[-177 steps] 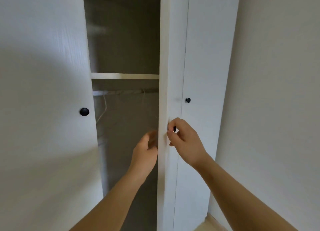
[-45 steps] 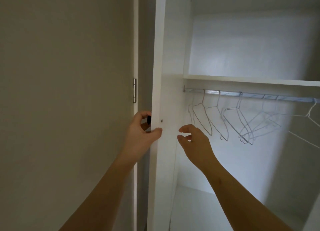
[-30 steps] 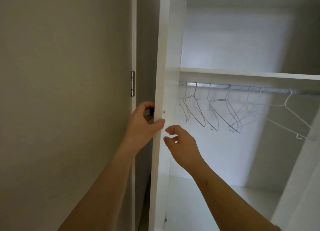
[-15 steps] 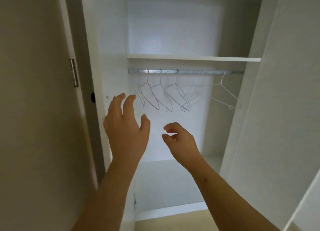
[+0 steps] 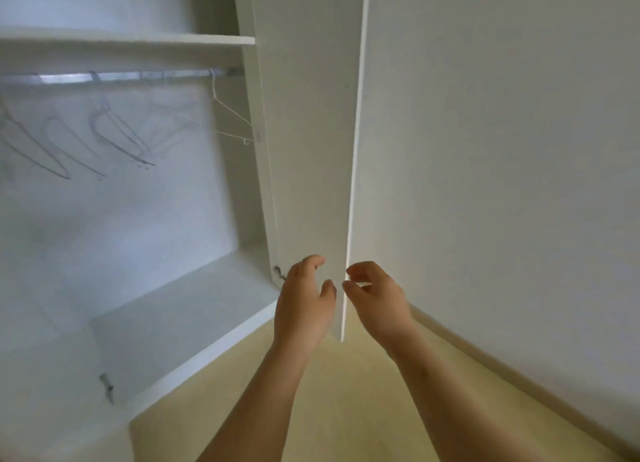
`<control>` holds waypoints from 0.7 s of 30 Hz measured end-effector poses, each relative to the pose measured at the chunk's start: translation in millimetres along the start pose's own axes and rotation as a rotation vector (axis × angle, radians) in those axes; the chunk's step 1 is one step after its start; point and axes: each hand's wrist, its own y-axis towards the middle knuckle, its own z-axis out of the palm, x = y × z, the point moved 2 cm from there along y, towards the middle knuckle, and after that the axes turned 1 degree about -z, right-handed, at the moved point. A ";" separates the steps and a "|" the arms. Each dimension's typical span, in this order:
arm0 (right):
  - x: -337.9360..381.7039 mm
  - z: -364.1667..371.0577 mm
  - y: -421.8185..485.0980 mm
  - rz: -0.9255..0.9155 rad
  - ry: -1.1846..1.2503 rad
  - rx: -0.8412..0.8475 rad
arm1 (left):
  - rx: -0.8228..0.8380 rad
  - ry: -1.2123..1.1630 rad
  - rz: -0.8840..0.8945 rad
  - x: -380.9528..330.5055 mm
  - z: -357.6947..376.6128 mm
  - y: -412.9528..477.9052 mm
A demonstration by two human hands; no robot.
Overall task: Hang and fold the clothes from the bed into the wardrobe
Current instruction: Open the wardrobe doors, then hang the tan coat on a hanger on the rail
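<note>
The white wardrobe stands open on the left. Its rail carries several bare wire hangers, blurred by motion, and one white hanger at the right end. The right door hangs open, edge-on to me. My left hand is just left of the door's lower edge, fingers loosely curved, holding nothing. On the other side of that edge, my right hand has its fingers loosely curled and holds nothing. No clothes and no bed are in view.
A shelf runs above the rail. A plain white wall fills the right side, with a skirting board along its foot. Pale yellow floor lies below my arms.
The view has swung right and down. Both hands have moved from the wardrobe's middle to either side of the right door's edge. The left door is out of view.
</note>
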 end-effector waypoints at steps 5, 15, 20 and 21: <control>-94.9 -95.3 -65.0 0.245 -0.012 -0.220 | 0.342 -0.062 0.029 -39.5 118.6 -58.0; -258.5 -219.7 -234.9 0.867 -0.058 -0.556 | 1.034 0.112 0.155 -92.9 324.1 -192.0; -313.4 -263.1 -282.7 1.127 0.022 -0.701 | 1.268 0.188 0.252 -127.7 409.5 -237.3; -321.5 -272.4 -287.6 1.162 0.016 -0.723 | 1.308 0.192 0.269 -137.1 425.3 -244.2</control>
